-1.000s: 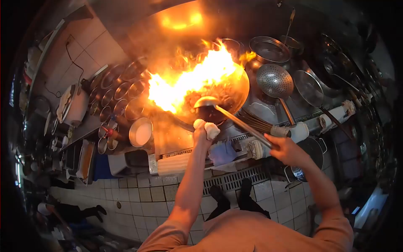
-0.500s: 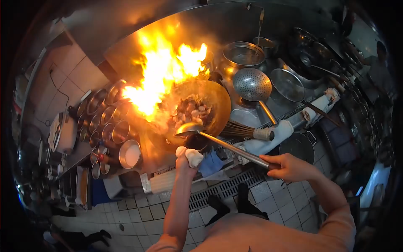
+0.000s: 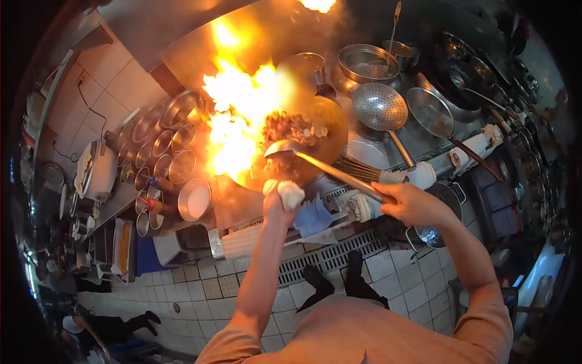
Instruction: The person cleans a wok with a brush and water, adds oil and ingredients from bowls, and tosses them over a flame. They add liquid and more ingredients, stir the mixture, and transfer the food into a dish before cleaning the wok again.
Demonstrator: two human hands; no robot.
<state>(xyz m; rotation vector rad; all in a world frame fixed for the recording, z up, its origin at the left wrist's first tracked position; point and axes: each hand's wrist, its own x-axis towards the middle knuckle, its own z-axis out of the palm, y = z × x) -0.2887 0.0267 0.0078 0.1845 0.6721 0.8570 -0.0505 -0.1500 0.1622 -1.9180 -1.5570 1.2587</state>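
Note:
Wrapped round a white cloth [image 3: 291, 195], my left hand [image 3: 277, 209] is closed at the near rim of a large wok [image 3: 332, 134]; the cloth hides what it covers of the rim. My right hand [image 3: 415, 203] grips the end of a long-handled ladle [image 3: 339, 175], whose bowl is over the near side of the wok. Chunks of food [image 3: 294, 128] are bunched toward the wok's far side, some seemingly lifted off the metal. Tall flames [image 3: 242, 115] cover the wok's left side and hide part of it.
Several metal containers [image 3: 182, 167] crowd the left, with a pot of white contents [image 3: 197, 200] nearest. To the right lie a perforated skimmer [image 3: 379, 107], a mesh strainer [image 3: 430, 113] and a bamboo brush [image 3: 357, 168]. A person [image 3: 109, 330] is at lower left.
The wok and both hands have moved slightly up in view, and the food has shifted toward the far side. Flames have changed shape, with a separate burst at the top. The view has shifted.

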